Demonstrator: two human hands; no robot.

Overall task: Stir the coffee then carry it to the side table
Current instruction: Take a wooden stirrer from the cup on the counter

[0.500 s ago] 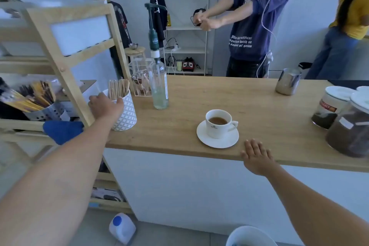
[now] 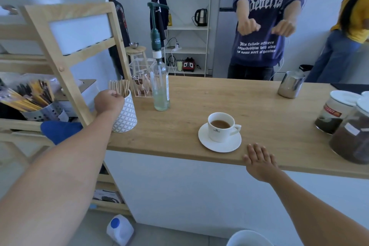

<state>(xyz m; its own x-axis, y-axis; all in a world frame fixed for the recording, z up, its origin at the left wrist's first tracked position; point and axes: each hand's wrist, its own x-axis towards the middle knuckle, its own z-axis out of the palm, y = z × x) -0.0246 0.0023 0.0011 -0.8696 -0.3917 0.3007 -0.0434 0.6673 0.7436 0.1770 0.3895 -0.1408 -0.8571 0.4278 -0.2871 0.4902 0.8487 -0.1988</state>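
Observation:
A white cup of coffee (image 2: 221, 127) stands on a white saucer (image 2: 218, 145) near the front edge of the wooden counter (image 2: 229, 98). At the counter's left end a white patterned holder (image 2: 126, 116) is full of wooden stir sticks (image 2: 119, 87). My left hand (image 2: 108, 101) is at the holder's rim, its fingers curled around the tops of the sticks. My right hand (image 2: 259, 161) rests flat on the counter's front edge, just right of the saucer, fingers spread and holding nothing.
A glass bottle with a green pump (image 2: 159, 78) stands behind the holder. A steel milk jug (image 2: 291, 87) and two lidded jars (image 2: 337, 114) sit at the right. A wooden shelf unit (image 2: 65, 60) is on the left. People stand behind the counter.
My left hand has risen from the side of the holder to its rim and closed on the stick tops. My right hand stays on the counter edge.

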